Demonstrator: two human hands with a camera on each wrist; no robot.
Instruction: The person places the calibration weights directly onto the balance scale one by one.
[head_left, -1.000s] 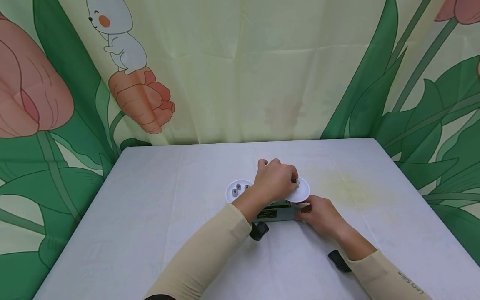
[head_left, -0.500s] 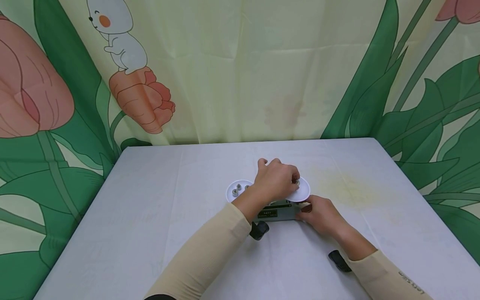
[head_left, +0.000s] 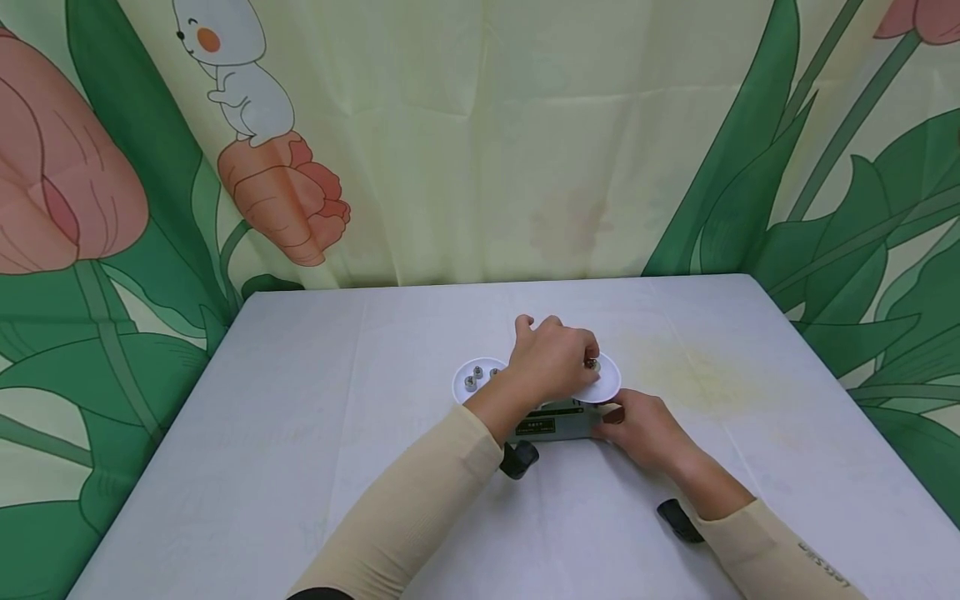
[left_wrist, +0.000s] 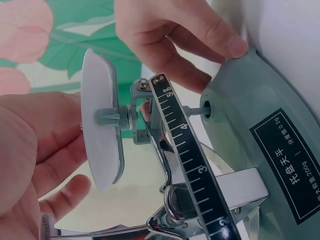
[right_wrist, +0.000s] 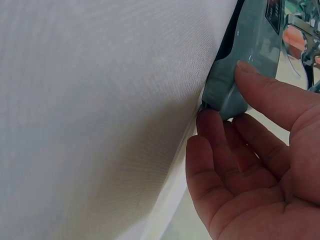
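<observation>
A grey-green pan balance (head_left: 558,428) stands on the table. Over its right white pan (head_left: 607,383) reaches my left hand (head_left: 547,360), thumb and fingertips pinching a small shiny metal piece (head_left: 592,364). In the left wrist view this pan (left_wrist: 96,135) hides the fingertips and the piece; the black graduated beam (left_wrist: 187,155) shows beside it. The left white pan (head_left: 458,390) bears several small metal pieces (head_left: 470,383), partly covered by my left forearm. My right hand (head_left: 641,427) holds the right end of the balance base (right_wrist: 227,85), thumb against its side, fingers curled at its end.
White cloth covers the table (head_left: 337,400). A curtain (head_left: 450,167) printed with a rabbit and plants hangs behind its far edge. Black blocks (head_left: 519,460) sit at both wrists.
Both hands stay almost in place. The metal piece at my left fingertips shows slightly more than before; the balance has not moved.
</observation>
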